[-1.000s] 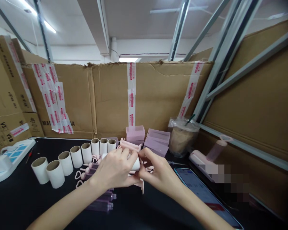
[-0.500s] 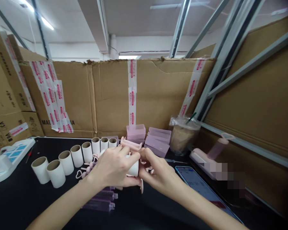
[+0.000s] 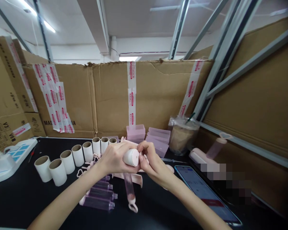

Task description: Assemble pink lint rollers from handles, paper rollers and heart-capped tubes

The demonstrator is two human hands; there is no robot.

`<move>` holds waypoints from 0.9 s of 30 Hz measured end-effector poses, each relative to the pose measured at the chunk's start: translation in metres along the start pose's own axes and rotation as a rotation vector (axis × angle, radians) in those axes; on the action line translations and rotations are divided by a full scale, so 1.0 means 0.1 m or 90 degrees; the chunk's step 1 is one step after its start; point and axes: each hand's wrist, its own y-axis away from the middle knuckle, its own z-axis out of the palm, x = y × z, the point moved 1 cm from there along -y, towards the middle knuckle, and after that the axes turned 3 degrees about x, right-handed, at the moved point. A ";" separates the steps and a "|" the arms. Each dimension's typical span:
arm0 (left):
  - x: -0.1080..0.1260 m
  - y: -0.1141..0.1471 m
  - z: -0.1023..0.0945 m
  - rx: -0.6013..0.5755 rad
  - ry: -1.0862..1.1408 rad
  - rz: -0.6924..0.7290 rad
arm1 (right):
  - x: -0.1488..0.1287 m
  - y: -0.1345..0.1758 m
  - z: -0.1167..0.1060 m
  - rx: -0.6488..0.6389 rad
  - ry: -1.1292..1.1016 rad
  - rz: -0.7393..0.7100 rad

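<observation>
Head view: left hand closed around a white cylinder, right hand at its end, grip unclear.

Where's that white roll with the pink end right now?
In the head view, the roll is below and slightly left of centre, held in the left hand, with the right hand close beside its pink end.

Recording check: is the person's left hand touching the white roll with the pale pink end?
Touching. The head view shows it: the left hand curls around the white roll, its thumb pressed along the underside.
</observation>
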 end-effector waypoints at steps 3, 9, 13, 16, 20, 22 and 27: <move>0.01 0.04 0.00 -0.023 0.081 -0.028 | -0.04 0.03 0.00 -0.055 -0.018 0.013; -0.09 0.06 0.05 0.075 0.317 -0.213 | 0.04 0.03 0.05 -0.026 -0.203 0.080; -0.11 0.01 0.01 0.280 0.577 -0.314 | 0.20 0.02 0.11 0.031 -0.384 0.216; -0.07 0.00 -0.15 0.311 0.662 -0.351 | 0.24 0.03 0.06 0.048 -0.414 0.222; -0.06 0.12 -0.40 0.238 0.570 -0.341 | 0.24 0.15 -0.02 -0.005 -0.405 0.243; -0.08 0.23 -0.46 0.184 0.487 -0.337 | 0.26 0.25 0.00 -0.007 -0.459 0.257; -0.16 0.50 -0.41 0.040 0.338 -0.343 | 0.41 0.56 0.14 -0.023 -0.436 0.298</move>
